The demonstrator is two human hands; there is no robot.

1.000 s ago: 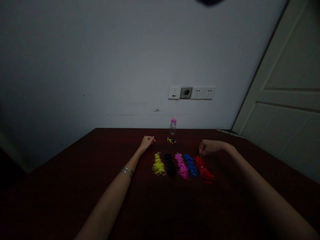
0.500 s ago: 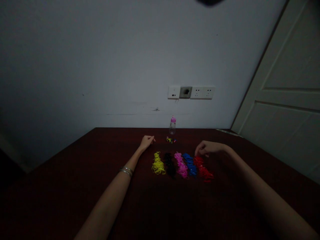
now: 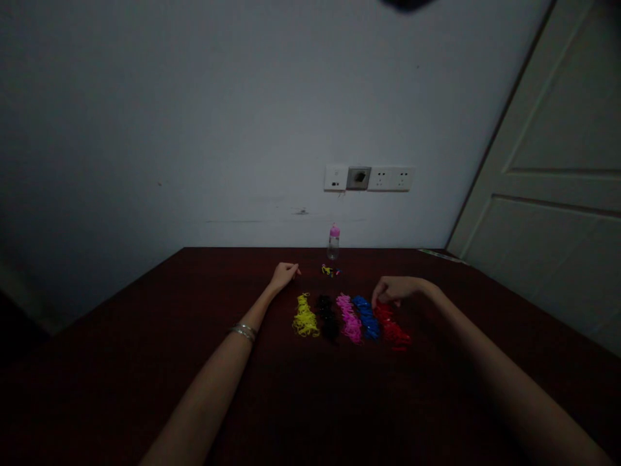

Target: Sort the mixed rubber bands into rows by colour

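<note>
Five strips of small loops that look like rubber bands lie side by side on the dark table: yellow rubber bands (image 3: 305,318), black rubber bands (image 3: 328,318), pink rubber bands (image 3: 350,320), blue rubber bands (image 3: 367,318) and red rubber bands (image 3: 392,327). My right hand (image 3: 395,288) bends down over the far end of the red strip, its fingers curled and their tips at the bands. To the left, beyond the yellow strip, my left hand (image 3: 284,275) rests on the table, loosely closed with nothing visible in it.
A clear bottle with a pink top (image 3: 333,243) stands near the wall. Before it lies a little heap of mixed-colour pieces (image 3: 330,270). Wall sockets (image 3: 367,178) sit above the table (image 3: 145,336), and a pale door (image 3: 548,188) is at the right.
My right hand has shifted slightly left at the far end of the red strip. The whole view has moved a little, and my left hand stays at rest.
</note>
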